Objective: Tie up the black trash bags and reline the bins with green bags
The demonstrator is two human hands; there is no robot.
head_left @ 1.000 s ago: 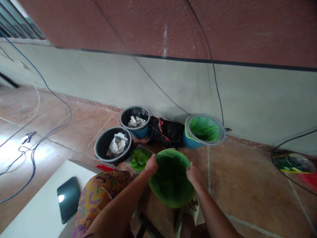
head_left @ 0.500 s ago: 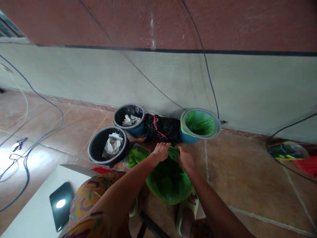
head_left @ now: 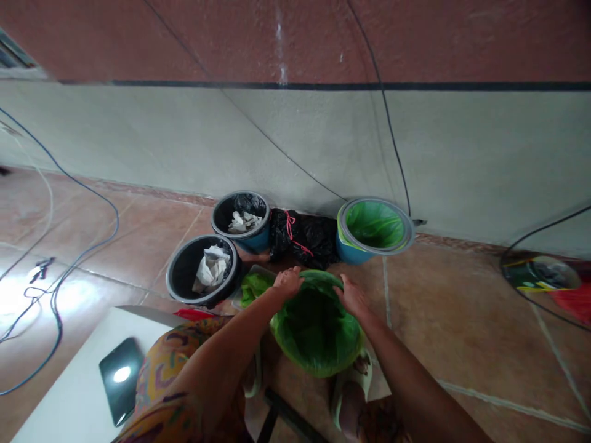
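Wall (head_left: 184, 135) spans frame: red-brown upper part, pale grey lower, dark stripe (head_left: 462, 87) between. Window (head_left: 13, 58) corner, upper left. Floor (head_left: 443, 307): reddish-brown tile, light grout lines. Bright glare (head_left: 16, 301) on it, left edge. White flat-topped unit (head_left: 78, 387), lower left.

One head-worn view looks forward and down from just above two forearms (head_left: 233, 347) at bottom centre, facing a wall (head_left: 161, 135) across the upper half.

Green-lined bin (head_left: 318, 360), mouth facing up
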